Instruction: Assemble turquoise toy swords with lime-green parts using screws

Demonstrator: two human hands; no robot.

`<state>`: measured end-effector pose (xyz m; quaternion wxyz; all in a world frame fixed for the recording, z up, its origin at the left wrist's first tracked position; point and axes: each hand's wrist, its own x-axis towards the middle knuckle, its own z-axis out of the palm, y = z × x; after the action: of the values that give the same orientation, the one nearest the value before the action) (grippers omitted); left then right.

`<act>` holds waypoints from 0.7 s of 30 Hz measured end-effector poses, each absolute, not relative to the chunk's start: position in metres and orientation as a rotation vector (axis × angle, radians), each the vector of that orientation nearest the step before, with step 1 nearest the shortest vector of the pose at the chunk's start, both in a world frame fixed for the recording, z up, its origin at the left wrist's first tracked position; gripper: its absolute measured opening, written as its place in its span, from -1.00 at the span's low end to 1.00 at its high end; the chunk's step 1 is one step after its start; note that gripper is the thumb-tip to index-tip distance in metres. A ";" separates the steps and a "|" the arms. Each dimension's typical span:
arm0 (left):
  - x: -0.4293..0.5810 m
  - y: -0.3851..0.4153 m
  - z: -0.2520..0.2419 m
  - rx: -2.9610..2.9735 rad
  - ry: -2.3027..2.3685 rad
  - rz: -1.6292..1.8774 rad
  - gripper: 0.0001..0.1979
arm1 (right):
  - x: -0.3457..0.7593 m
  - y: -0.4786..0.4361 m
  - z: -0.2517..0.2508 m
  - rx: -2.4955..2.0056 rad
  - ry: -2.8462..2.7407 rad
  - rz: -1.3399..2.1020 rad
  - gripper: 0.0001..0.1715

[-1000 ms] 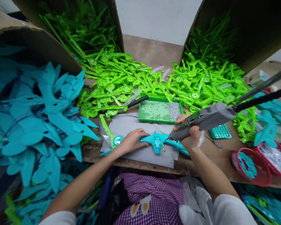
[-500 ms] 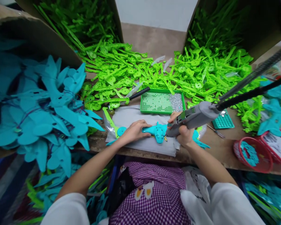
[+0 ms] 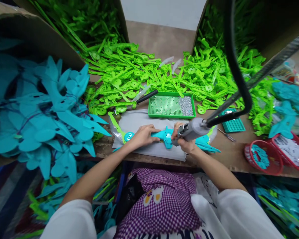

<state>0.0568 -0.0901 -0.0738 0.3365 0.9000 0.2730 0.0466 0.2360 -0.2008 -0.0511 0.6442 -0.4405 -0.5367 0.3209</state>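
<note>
A blue plastic part (image 3: 167,136) with green arms lies on a grey cloth (image 3: 129,121) in front of me. My left hand (image 3: 147,135) grips its left side, thumb and fingers closed round it. In my right hand (image 3: 183,137) is a grey electric screwdriver (image 3: 195,127), tilted, with its nose down at the middle of the blue part. The screwdriver and fingers hide its tip. Just beyond the part sits a green tray (image 3: 164,105) with small silver screws (image 3: 186,105) at its right end.
Bright green plastic arms (image 3: 129,73) are heaped along the back. Blue parts with wires (image 3: 64,109) pile up at the left. To the right are a teal tray (image 3: 233,122), a small screwdriver (image 3: 226,135) and red baskets (image 3: 264,157). A black cable (image 3: 235,66) hangs over the right side.
The electric screwdriver and my right hand have shifted slightly left, and the tool stands steeper. Its cable has swung left. My left hand still holds the blue part.
</note>
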 end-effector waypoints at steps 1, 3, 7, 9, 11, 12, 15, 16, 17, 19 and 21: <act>0.057 -0.090 -0.073 2.345 0.718 0.125 -0.59 | 0.236 -0.201 -0.053 -1.006 -1.246 0.716 -0.51; 0.057 -0.091 -0.072 2.341 0.737 0.132 -0.59 | 0.235 -0.203 -0.057 -1.016 -1.282 0.671 -0.49; 0.057 -0.091 -0.070 2.327 0.739 0.128 -0.58 | 0.234 -0.204 -0.054 -1.071 -1.234 0.607 -0.41; 0.057 -0.090 -0.072 2.319 0.726 0.118 -0.56 | 0.236 -0.204 -0.046 -1.073 -1.110 0.599 -0.40; 0.057 -0.089 -0.073 2.317 0.719 0.110 -0.55 | 0.240 -0.203 -0.033 -1.062 -0.957 0.563 -0.43; 0.057 -0.088 -0.074 2.319 0.718 0.107 -0.55 | 0.243 -0.203 -0.027 -1.061 -0.899 0.534 -0.45; 0.057 -0.088 -0.074 2.331 0.710 0.102 -0.56 | 0.251 -0.200 -0.018 -1.087 -0.863 0.471 -0.51; 0.057 -0.089 -0.074 2.336 0.711 0.098 -0.56 | 0.252 -0.199 -0.018 -1.116 -0.875 0.473 -0.53; 0.057 -0.089 -0.073 2.340 0.711 0.095 -0.56 | 0.252 -0.198 -0.019 -1.153 -0.886 0.482 -0.55; 0.056 -0.091 -0.072 2.348 0.707 0.094 -0.55 | 0.249 -0.196 -0.023 -1.223 -0.892 0.508 -0.58; 0.056 -0.092 -0.071 2.347 0.703 0.107 -0.55 | 0.244 -0.196 -0.023 -1.255 -0.880 0.526 -0.60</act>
<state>0.0563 -0.0916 -0.0710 0.3379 0.9007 0.2699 0.0409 0.2437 -0.1960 -0.0233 0.6893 -0.5612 -0.3933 0.2352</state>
